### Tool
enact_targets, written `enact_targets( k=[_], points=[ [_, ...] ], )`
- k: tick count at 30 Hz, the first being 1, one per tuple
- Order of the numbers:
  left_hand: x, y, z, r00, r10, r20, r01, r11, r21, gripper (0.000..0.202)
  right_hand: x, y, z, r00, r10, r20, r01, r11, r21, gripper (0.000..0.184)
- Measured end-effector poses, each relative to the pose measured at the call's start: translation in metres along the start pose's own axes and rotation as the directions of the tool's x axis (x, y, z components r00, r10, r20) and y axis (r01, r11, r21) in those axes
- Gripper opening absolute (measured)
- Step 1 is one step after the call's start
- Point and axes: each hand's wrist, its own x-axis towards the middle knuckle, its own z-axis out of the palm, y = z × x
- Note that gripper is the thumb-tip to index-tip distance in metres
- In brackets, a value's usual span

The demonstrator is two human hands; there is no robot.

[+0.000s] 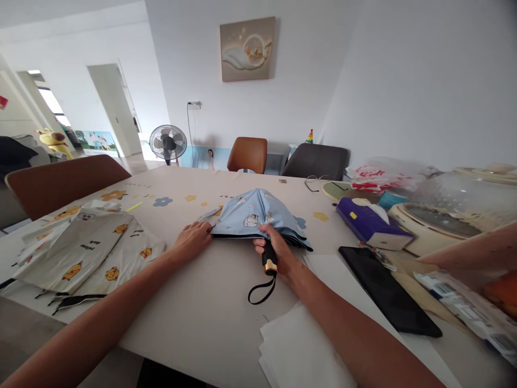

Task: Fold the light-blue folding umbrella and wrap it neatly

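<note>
A light blue folding umbrella (258, 213) with small cartoon prints lies partly folded on the table, its canopy pointing away from me. My right hand (272, 248) is wrapped around its black handle, just below the canopy; the handle has a gold end and a black wrist loop (262, 293). At the canopy's left edge, my left hand (194, 237) has its fingers closed on the fabric, fingertips partly hidden. To the left sits a second folding umbrella (100, 253), cream with yellow cartoon figures, loosely bunched up.
The white table (194, 318) bears flower prints. On the right lie a black phone (388, 288), white paper sheets (301, 345), a purple tissue pack (367, 221), glasses (317, 180) and a cream pot-like appliance (440, 221). Chairs (247, 153) and a fan (168, 143) stand beyond.
</note>
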Motion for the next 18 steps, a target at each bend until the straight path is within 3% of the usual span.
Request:
enact_targets(
  k=[6,8,11,14,18],
  points=[
    [-0.001,-0.007,0.003,1.0,-0.001,-0.031,0.001,1.0,-0.012,0.022,-0.002,-0.009,0.0,0.996,-0.079,0.027,0.079,0.997,0.016,0.026],
    [-0.001,-0.01,0.003,0.992,-0.013,-0.126,0.008,0.999,-0.036,0.021,0.0,-0.009,-0.002,0.994,-0.109,0.031,0.108,0.994,0.022,0.026],
    [0.0,-0.004,0.001,0.947,-0.007,-0.321,-0.043,0.988,-0.149,0.021,0.0,-0.006,-0.003,0.992,-0.124,0.006,0.124,0.992,-0.011,0.026],
    [0.004,0.018,-0.004,0.915,0.011,-0.404,-0.167,0.921,-0.353,0.024,-0.003,-0.003,-0.001,0.989,-0.148,-0.014,0.146,0.986,-0.078,0.027],
    [0.019,0.07,-0.012,0.965,-0.052,-0.258,-0.137,0.74,-0.659,0.031,-0.007,0.002,0.01,0.975,-0.216,-0.051,0.203,0.961,-0.189,0.021]
  ],
)
